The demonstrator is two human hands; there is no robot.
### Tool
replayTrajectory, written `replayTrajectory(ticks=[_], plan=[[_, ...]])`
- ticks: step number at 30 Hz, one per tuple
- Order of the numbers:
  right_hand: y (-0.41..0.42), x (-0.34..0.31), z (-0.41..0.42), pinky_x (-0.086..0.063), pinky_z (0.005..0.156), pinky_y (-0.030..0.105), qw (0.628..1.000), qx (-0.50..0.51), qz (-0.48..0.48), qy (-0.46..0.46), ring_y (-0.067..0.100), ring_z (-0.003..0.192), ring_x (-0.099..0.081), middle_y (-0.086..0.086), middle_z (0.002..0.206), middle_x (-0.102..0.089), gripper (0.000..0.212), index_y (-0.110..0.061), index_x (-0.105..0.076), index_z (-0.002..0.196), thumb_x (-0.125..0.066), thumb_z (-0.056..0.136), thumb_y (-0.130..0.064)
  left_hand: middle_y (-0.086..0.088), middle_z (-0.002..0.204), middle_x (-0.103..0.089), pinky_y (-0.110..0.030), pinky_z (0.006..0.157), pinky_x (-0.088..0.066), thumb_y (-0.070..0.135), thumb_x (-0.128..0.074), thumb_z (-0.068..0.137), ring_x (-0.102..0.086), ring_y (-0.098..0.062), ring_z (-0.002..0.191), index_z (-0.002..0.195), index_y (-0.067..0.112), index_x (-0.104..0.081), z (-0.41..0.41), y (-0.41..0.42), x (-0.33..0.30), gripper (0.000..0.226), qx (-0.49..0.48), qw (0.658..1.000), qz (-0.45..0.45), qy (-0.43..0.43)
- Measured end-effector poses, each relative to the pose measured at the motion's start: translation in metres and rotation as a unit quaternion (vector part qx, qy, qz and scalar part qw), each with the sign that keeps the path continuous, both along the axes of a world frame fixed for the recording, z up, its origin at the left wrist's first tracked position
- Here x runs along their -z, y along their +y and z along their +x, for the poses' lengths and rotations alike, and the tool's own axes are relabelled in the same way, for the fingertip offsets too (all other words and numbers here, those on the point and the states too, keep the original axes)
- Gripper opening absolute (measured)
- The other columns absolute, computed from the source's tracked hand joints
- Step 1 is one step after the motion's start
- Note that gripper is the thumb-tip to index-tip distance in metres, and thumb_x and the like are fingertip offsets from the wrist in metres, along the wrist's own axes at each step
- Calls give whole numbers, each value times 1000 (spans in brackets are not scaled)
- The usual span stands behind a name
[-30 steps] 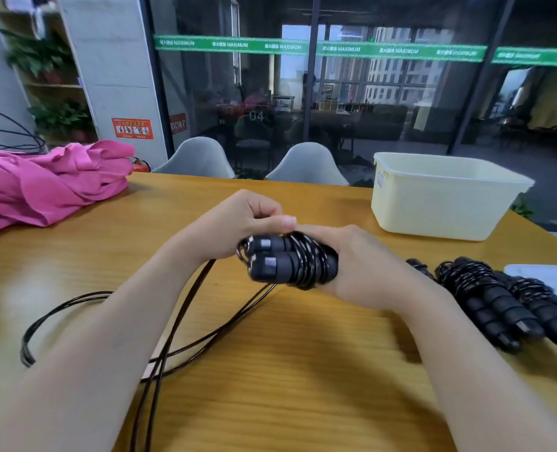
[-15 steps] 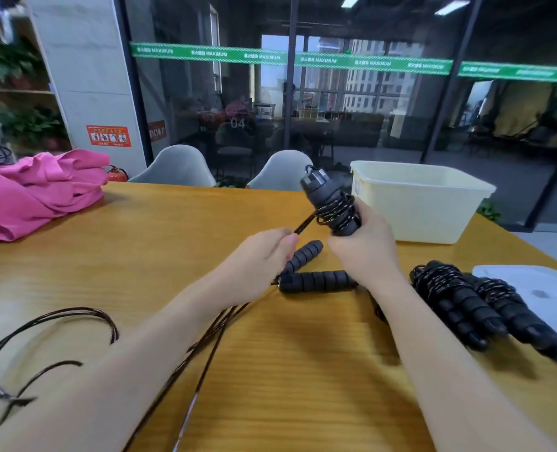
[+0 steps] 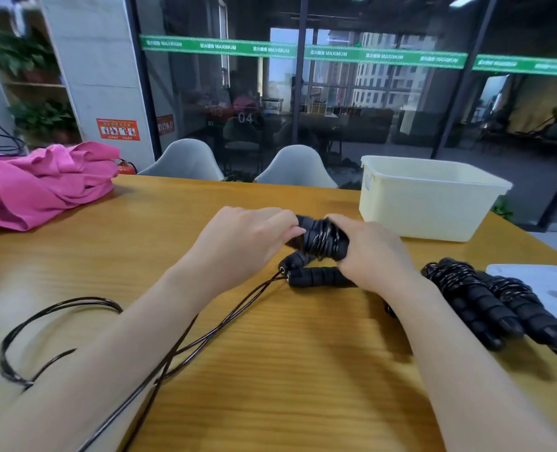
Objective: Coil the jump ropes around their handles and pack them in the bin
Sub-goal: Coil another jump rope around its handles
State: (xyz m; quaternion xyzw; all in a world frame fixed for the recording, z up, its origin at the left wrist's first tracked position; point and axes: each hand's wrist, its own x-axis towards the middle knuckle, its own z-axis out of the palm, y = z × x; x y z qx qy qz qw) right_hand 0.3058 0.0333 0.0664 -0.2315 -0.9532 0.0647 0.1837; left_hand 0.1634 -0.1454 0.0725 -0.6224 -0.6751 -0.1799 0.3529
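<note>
Above the table (image 3: 270, 370), both hands, left (image 3: 238, 246) and right (image 3: 373, 256), grip the half-wound jump rope handles (image 3: 319, 241).

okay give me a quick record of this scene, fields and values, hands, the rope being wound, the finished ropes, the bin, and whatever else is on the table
left hand: fingers at the wound part of the handles
right hand: grips the handles
rope in hand: partly coiled round its handles
loose cord: trails left across the table
coiled ropes: lie on the table right of the hands
bin: cream, open, far right; its inside is hidden
lid: white, flat, right edge
pink cloth: bunched, far left
</note>
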Motion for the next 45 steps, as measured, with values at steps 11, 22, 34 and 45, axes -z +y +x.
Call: replayTrajectory(ticks=[11,22,34,45], plan=[[-38,-9,7,-45,62,33,966,-217,-128,-59,9,67,-54,-17,74,-60,59,-63,-56,106,-64,84,-9,-11,72,-63,-24,63,-44,51,-68,90,-54,-15,65,79,12,-72,-15,-8,-17,40,150,872,-108,-454],[-31,-13,9,-54,77,15,910,-240,-309,134,5,89,-69,-3,97,-74,44,-32,-69,112,-78,88,3,7,52,-41,-28,57,-32,29,-40,111,-36,-10,50,73,18,-45,-15,15,-11,40,67,781,-88,-615],[-19,0,0,-51,66,37,953,-17,-172,248,17,74,-62,-7,78,-68,35,-34,-63,103,-70,80,-9,5,61,-43,-26,45,-33,41,-35,111,-34,-9,46,86,16,-54,19,22,8,41,16,845,-74,-530],[-16,-5,5,-40,65,35,996,87,26,-11,29,81,-51,-1,89,-57,62,-38,-49,143,-59,89,-9,7,62,-54,-27,44,-22,43,-38,104,-47,-20,47,73,20,-60,11,12,13,44,-41,996,-37,70]])
